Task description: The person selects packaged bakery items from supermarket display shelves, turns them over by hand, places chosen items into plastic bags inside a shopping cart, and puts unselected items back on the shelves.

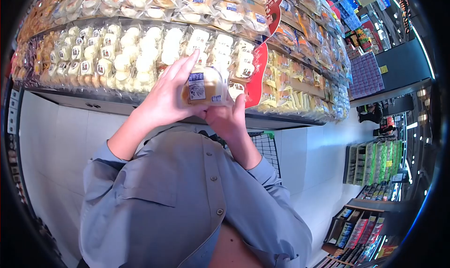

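Observation:
A clear-wrapped bread bun [214,86] with a golden-brown part and a blue-and-white label is held up in front of my chest. My left hand [164,97] grips it from the left, with fingers stretched along its far side. From below and the right, my right hand [226,118] closes on the same pack, its thumb pointing up; its other fingers are partly hidden. Just beyond the hands, pale round buns in clear bags [129,52] stand in rows on the display.
Bagged breads [199,4] fill the upper tier, and yellow-wrapped pastries [281,75] lie to the right past a red sign [258,78]. A wire shopping cart [266,148] stands low behind my right forearm. Green-edged shelving [375,162] is further right across the pale tiled floor [300,150].

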Available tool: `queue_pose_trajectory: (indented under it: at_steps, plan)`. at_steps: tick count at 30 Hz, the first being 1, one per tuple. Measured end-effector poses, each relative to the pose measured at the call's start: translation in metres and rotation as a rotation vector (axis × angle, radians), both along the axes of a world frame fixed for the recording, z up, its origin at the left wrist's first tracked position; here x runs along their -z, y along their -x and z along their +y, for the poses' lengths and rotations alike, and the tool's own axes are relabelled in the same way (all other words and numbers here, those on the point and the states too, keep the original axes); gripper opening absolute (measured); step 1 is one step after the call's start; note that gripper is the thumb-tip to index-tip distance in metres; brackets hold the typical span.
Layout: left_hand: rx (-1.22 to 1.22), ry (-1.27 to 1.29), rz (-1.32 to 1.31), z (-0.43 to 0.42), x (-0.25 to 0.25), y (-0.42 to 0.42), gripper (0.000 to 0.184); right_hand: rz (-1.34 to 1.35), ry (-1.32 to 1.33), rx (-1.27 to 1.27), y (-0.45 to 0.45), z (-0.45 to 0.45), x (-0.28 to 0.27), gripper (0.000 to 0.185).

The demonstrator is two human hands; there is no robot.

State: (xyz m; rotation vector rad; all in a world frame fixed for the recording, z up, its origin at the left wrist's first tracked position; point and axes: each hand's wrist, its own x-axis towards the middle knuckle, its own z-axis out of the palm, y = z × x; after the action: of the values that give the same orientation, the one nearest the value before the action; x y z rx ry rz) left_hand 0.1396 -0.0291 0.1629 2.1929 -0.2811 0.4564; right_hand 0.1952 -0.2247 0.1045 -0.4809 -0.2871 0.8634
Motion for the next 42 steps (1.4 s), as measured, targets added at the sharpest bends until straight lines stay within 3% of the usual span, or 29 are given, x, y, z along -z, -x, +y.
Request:
queue_pose_trajectory:
  at_steps: [3, 5, 8, 9, 12, 13, 14, 15, 19, 22, 25, 28, 29, 31, 34, 36, 37, 42]
  plan:
    - [-0.148, -0.015, 0.094, -0.011, 0.013, -0.004, 0.112, -0.168, -0.039, -0.013, 0.004, 0.004, 0.004, 0.056]
    - [-0.136, -0.048, 0.115, -0.021, 0.016, -0.004, 0.112, -0.250, 0.449, 0.213, 0.009, 0.007, -0.001, 0.052]
    - [-0.074, -0.167, 0.120, -0.026, 0.017, 0.004, 0.111, -0.105, 0.409, 0.267, -0.005, -0.004, 0.010, 0.046]
    - [0.053, -0.089, 0.197, -0.025, 0.011, 0.009, 0.111, -0.104, 0.390, 0.287, -0.013, -0.013, 0.014, 0.046]
    - [0.276, -0.003, 0.374, -0.019, -0.017, 0.010, 0.109, -0.012, 0.173, -0.217, -0.035, -0.053, 0.028, 0.048]
    - [0.251, -0.293, 0.269, -0.018, -0.025, 0.010, 0.106, -0.010, 0.332, -0.169, -0.028, -0.052, 0.010, 0.050]
    - [0.226, -0.577, 0.155, -0.018, -0.031, 0.010, 0.103, -0.007, 0.306, -0.149, -0.025, -0.051, 0.013, 0.050]
    - [0.228, -0.664, 0.097, -0.018, -0.036, 0.009, 0.102, 0.019, 0.300, -0.157, -0.022, -0.051, 0.017, 0.050]
    - [0.595, -0.617, 0.272, -0.022, -0.044, -0.004, 0.113, 0.024, 0.351, -0.193, -0.018, -0.051, 0.040, 0.051]
    - [0.670, -0.676, 0.345, -0.029, -0.058, -0.012, 0.116, 0.035, 0.423, -0.188, -0.014, -0.045, 0.046, 0.051]
    - [0.708, -0.751, 0.344, -0.034, -0.059, -0.022, 0.113, 0.133, 0.356, -0.362, -0.017, -0.057, 0.052, 0.043]
    - [0.716, -0.789, 0.335, -0.043, -0.053, -0.030, 0.107, -0.033, 0.268, -0.234, -0.010, -0.060, 0.056, 0.039]
    - [0.689, -0.803, 0.219, -0.045, -0.048, -0.034, 0.104, -0.034, 0.256, -0.226, -0.010, -0.059, 0.054, 0.039]
    - [0.674, -0.827, 0.100, -0.048, -0.042, -0.045, 0.102, 0.041, 0.513, -0.204, -0.009, -0.058, 0.036, 0.036]
    - [0.795, -0.643, 0.086, -0.050, -0.031, -0.066, 0.095, 0.022, 0.394, -0.282, -0.017, -0.060, 0.054, 0.046]
    - [0.761, -0.413, 0.453, -0.049, -0.022, -0.078, 0.089, 0.003, 0.355, -0.245, -0.019, -0.068, 0.044, 0.055]
    - [0.746, -0.364, 0.492, -0.048, -0.021, -0.084, 0.085, -0.011, 0.327, -0.217, -0.017, -0.073, 0.033, 0.064]
    - [0.650, -0.190, 0.519, -0.050, -0.035, -0.120, 0.085, 0.197, 0.266, -0.089, 0.000, -0.108, 0.017, 0.081]
